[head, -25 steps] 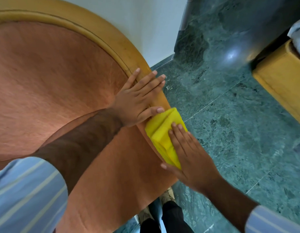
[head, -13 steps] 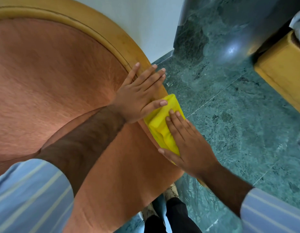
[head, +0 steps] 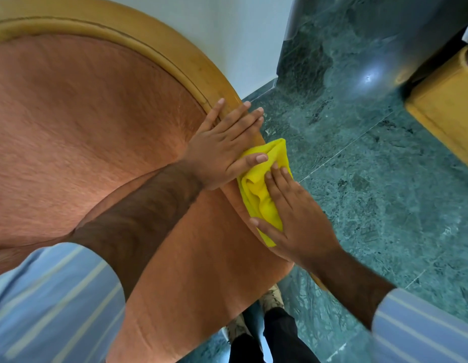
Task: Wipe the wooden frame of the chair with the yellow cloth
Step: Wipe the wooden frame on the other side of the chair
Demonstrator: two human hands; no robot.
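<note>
Two bare hands are working at the right edge of an upholstered chair, seen from above. The right hand (head: 297,216) is lying flat with its fingers stretched out, palm pressing a bunched yellow cloth (head: 264,189) against the curved wooden frame (head: 191,61); it is not pinching the cloth, only pinning it under the open palm and fingers. The left hand (head: 225,150) is resting just above it, also spread flat and gripping nothing, its fingers lying across the frame rail and its thumb touching the top fold of the cloth. The cloth is sitting on the frame where the rounded backrest meets the seat, crumpled between the two hands, with one corner sticking out toward the green marble floor (head: 384,192). Orange-brown upholstery (head: 83,127) is filling the backrest and seat inside the rail. Both forearms are showing striped blue sleeves (head: 52,305) pushed up. Part of a yellow wooden furniture piece (head: 445,111) is standing well apart at the right
</note>
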